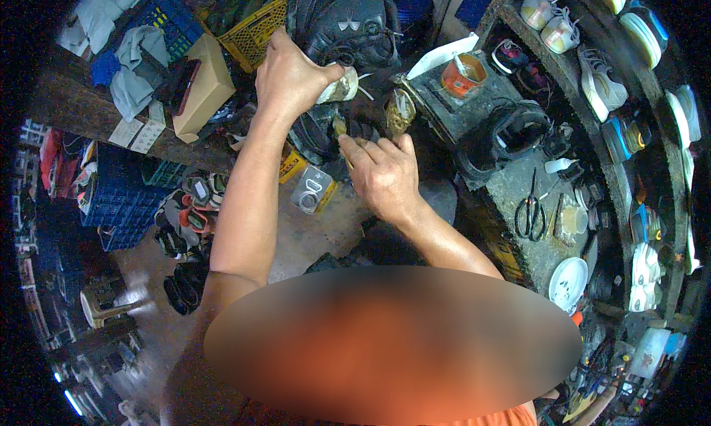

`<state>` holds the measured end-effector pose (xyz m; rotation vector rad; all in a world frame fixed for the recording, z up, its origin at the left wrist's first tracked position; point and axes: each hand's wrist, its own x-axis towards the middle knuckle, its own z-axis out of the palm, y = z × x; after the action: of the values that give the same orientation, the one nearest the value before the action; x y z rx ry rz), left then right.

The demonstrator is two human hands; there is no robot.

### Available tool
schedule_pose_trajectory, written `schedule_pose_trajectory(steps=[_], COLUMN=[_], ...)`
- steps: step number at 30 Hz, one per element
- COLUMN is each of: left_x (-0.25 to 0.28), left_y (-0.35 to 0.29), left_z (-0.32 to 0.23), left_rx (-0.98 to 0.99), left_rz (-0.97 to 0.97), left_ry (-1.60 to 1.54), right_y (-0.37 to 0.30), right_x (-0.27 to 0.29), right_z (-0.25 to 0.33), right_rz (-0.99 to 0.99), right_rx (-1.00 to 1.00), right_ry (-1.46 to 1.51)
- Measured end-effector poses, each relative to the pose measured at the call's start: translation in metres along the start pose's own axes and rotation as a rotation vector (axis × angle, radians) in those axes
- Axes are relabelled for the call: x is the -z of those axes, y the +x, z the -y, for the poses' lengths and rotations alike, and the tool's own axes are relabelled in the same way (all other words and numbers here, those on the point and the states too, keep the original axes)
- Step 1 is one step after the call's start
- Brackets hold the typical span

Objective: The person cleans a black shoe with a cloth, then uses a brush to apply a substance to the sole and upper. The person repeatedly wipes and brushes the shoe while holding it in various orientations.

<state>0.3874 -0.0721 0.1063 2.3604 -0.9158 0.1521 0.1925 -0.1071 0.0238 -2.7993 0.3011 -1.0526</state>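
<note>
I'm counting two bare hands, one left hand (295,74) and one right hand (384,170), working near one off-white object (343,87). Around them are sitting one black bag (318,37), one yellow crate (255,35), one cardboard box (207,92), one orange tin (462,87), one pair of scissors (532,198), one squeeze bottle (560,165) and one round white dish (569,284). Shoes (601,84) are crowding both sides, overlapping too much for an exact number.

Scissors (531,220), white bottle (559,164) on bench (514,187)

The brown box (209,89) is cardboard (matt, smooth); the yellow crate (254,38), plastic.
</note>
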Motion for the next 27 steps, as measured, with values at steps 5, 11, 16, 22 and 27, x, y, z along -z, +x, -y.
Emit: schedule_pose_trajectory(steps=[5,11,16,22,27], left_x=[-0.002,-0.003,-0.004,-0.004,-0.003], left_y=[0.000,-0.005,-0.006,-0.008,-0.012], left_z=[0.000,-0.004,-0.005,-0.004,-0.003], left_rx=[0.029,0.012,0.026,0.001,-0.019], left_rz=[0.057,0.054,0.091,0.070,0.065], left_ry=[0.024,0.026,0.018,0.012,0.002], right_y=[-0.001,0.004,-0.001,-0.007,-0.003], right_x=[0.001,-0.003,-0.004,-0.002,0.006], right_z=[-0.006,-0.016,-0.011,-0.008,-0.004], right_rz=[-0.042,-0.062,-0.077,-0.073,-0.025], right_rx=[-0.074,-0.042,-0.018,0.033,-0.012], right_ry=[0.075,-0.002,-0.034,-0.030,-0.037])
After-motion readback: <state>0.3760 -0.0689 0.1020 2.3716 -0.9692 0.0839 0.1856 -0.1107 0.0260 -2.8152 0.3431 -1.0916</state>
